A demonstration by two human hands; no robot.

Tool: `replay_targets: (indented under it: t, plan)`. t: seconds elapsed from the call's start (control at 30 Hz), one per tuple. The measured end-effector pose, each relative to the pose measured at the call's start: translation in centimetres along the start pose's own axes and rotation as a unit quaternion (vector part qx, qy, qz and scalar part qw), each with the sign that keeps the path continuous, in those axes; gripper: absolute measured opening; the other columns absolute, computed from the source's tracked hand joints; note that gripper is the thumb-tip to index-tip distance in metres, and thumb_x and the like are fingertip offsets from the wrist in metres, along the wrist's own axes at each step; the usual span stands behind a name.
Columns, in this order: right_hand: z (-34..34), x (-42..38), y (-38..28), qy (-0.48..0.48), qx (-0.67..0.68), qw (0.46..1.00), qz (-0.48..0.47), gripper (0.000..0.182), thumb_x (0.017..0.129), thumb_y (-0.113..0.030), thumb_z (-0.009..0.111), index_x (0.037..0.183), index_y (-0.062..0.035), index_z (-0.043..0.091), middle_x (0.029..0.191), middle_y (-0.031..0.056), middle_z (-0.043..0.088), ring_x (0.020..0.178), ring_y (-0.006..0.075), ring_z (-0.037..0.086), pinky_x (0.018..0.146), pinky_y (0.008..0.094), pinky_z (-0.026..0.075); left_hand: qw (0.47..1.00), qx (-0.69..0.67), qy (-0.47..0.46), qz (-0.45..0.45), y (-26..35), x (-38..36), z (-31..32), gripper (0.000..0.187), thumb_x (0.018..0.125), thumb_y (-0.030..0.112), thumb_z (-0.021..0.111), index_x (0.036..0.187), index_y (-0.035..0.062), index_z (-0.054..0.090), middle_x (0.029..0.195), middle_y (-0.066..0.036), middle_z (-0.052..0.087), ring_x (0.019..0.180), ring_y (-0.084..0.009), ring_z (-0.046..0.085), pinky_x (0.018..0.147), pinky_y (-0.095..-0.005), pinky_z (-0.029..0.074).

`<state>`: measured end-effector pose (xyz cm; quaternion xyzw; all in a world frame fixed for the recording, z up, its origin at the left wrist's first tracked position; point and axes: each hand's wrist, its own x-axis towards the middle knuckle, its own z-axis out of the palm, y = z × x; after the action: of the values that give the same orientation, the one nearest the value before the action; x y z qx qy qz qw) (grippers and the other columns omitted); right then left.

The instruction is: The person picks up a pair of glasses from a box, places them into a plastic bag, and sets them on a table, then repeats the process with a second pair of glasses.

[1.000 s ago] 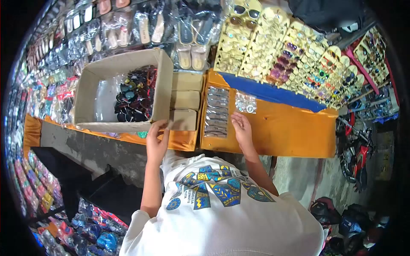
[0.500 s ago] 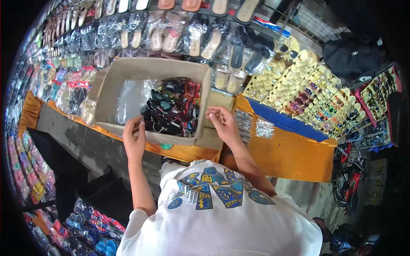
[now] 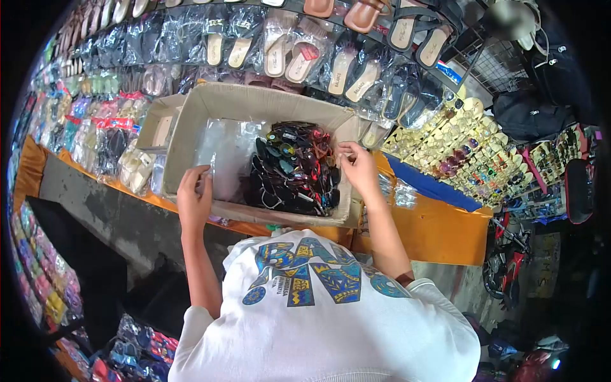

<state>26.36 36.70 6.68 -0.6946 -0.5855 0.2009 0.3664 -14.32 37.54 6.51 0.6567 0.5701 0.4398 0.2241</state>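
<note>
"Sunglasses (image 3: 293, 169), jumbled together in the right part of a big open cardboard box (image 3: 273, 102), up on the bench (image 3: 426, 235)."

"And in the left part of the box?"

"Clear plastic (image 3: 223, 153), crinkled and shiny, flat over the bottom."

"Now for the hands. Left one first?"

"Left hand (image 3: 193, 198) at the near left corner of the box, fingers bent, thumb apart from them, with a visible gap between."

"Right hand (image 3: 360, 169)?"

"At the right wall, close to the rim, fingers curled inward with the thumb near them. Pinching the cardboard or only resting against it (half hidden from this angle): impossible to tell."

"Anything beside the box?"

"To the left, a smaller open box (image 3: 156, 130), just beside the big one. To the right, on the orange cover of the bench, a clear packet (image 3: 404, 194), partly behind the right forearm, near a strip of blue covering (image 3: 423, 181)."

"Beyond that strip?"

"More eyewear on pale yellow display cards (image 3: 458, 153), in slanting rows. Behind the big box, pairs of sandals (image 3: 305, 54), many in clear wrapping. Nearest the camera, a white printed shirt (image 3: 331, 325)."
</note>
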Motion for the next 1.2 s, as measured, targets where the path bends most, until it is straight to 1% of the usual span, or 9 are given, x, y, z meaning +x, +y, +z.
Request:
replay_targets:
  t: [0.2,0.37,0.57,0.67,0.77,0.8,0.83,0.9,1.2]
  plan:
    - [1.6,0.4,-1.0,-0.008,-0.106,0.993,0.059,0.029,0.087,-0.009,0.071,0.116,-0.0085,0.071,0.102,0.009,0.078,0.074,0.026,0.072,0.073,0.0387,0.056,0.995,0.026,-0.09,0.044,-1.6,3.5,-1.2,0.019,0.093,0.004,0.066,0.112,-0.0005,0.069,0.108,-0.018,0.07,0.101,-0.0356,0.068,0.088,-0.0409,0.053]
    - [2.8,-0.2,-0.1,-0.005,-0.228,0.973,0.044,0.027,0.085,-0.007,0.071,0.112,-0.007,0.072,0.101,0.0184,0.075,0.098,0.0387,0.071,0.087,0.0465,0.056,0.987,0.023,-0.129,0.092,-3.9,5.3,-1.0,0.022,0.092,0.004,0.067,0.113,0.0007,0.07,0.113,-0.017,0.07,0.103,-0.0395,0.067,0.088,-0.0425,0.054]
    - [3.5,0.9,2.3,0.012,-0.266,0.963,0.036,0.025,0.085,-0.008,0.071,0.109,-0.0031,0.071,0.102,0.023,0.073,0.1,0.0435,0.069,0.091,0.0508,0.054,0.981,0.058,-0.147,0.111,-5.7,6.7,0.1,0.023,0.091,0.007,0.069,0.114,0.0018,0.07,0.114,-0.015,0.07,0.102,-0.0391,0.067,0.086,-0.0433,0.054]
    - [4.6,1.4,2.2,-0.079,-0.309,0.944,0.079,0.037,0.083,-0.011,0.075,0.119,-0.0031,0.07,0.107,0.0255,0.073,0.103,0.0417,0.07,0.092,0.0485,0.055,0.974,0.064,-0.19,0.106,-6.3,7.3,0.5,0.028,0.091,0.009,0.07,0.118,0.0032,0.07,0.116,-0.016,0.07,0.104,-0.0387,0.067,0.09,-0.0431,0.054]
    - [5.8,1.6,1.4,-0.106,-0.341,0.926,0.127,0.036,0.083,-0.014,0.076,0.117,-0.0023,0.07,0.109,0.0262,0.072,0.106,0.042,0.069,0.094,0.0493,0.055,0.97,0.057,-0.224,0.073,-6.9,7.5,0.9,0.03,0.09,0.012,0.071,0.12,0.0045,0.07,0.117,-0.016,0.07,0.105,-0.0396,0.067,0.09,-0.0438,0.054]
    - [6.2,1.6,1.5,-0.114,-0.339,0.925,0.131,0.023,0.087,-0.003,0.062,0.106,-0.0024,0.073,0.108,0.026,0.073,0.104,0.0428,0.07,0.091,0.0512,0.056,0.971,0.056,-0.222,0.073,-7.4,7.4,1.2,0.03,0.09,0.012,0.071,0.12,0.0045,0.07,0.117,-0.016,0.07,0.105,-0.0396,0.067,0.09,-0.0438,0.054]
    - [6.6,1.7,1.6,-0.113,-0.34,0.925,0.129,0.023,0.087,-0.003,0.062,0.106,-0.0024,0.073,0.108,0.026,0.073,0.104,0.0428,0.07,0.091,0.0512,0.056,0.971,0.068,-0.216,0.078,-8.1,7.2,1.6,0.03,0.09,0.012,0.071,0.12,0.0048,0.07,0.118,-0.016,0.07,0.106,-0.0393,0.067,0.09,-0.0439,0.054]
    - [7.3,1.7,2.1,-0.157,-0.365,0.898,0.189,0.033,0.081,-0.015,0.077,0.112,-0.0021,0.072,0.111,0.0272,0.071,0.107,0.0422,0.068,0.095,0.0495,0.054,0.972,0.078,-0.208,0.082,-8.7,7.1,2.1,0.03,0.09,0.013,0.071,0.12,0.0051,0.07,0.118,-0.016,0.07,0.106,-0.0391,0.067,0.09,-0.0439,0.054]
    - [6.6,0.9,2.1,-0.131,-0.258,0.952,0.098,0.033,0.077,-0.006,0.077,0.11,-0.0039,0.071,0.098,0.0196,0.075,0.096,0.037,0.072,0.086,0.045,0.056,0.974,0.087,-0.201,0.058,-9.0,6.3,2.2,0.03,0.09,0.013,0.071,0.119,0.0044,0.069,0.119,-0.014,0.07,0.107,-0.0386,0.067,0.089,-0.0447,0.054]
